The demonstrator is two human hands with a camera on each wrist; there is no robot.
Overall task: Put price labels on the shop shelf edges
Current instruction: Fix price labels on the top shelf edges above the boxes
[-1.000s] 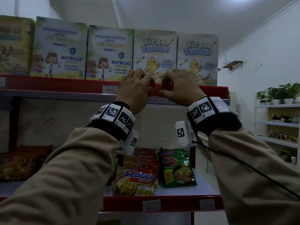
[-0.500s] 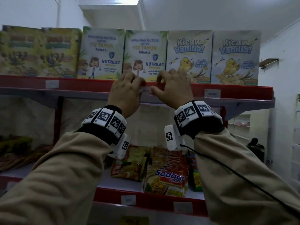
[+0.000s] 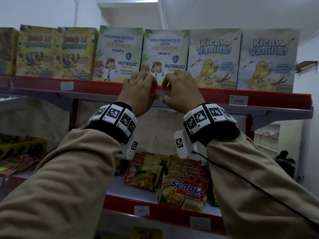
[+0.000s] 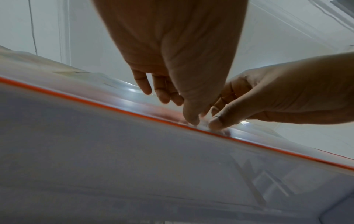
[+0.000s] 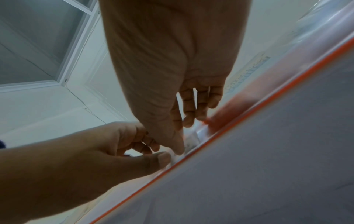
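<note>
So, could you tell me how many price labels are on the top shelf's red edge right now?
3: one far left below the yellow boxes, one mid-edge between the left hand and right hand, one right below the Kicaw Vanilla boxes. Hands may hide others.

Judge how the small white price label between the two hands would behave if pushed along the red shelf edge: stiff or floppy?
The price label looks like a thin paper slip, so probably light and floppy. The left hand and right hand each hold an end, suggesting it buckles if pushed from one side. Against the red shelf edge it would likely slide easily.
</note>
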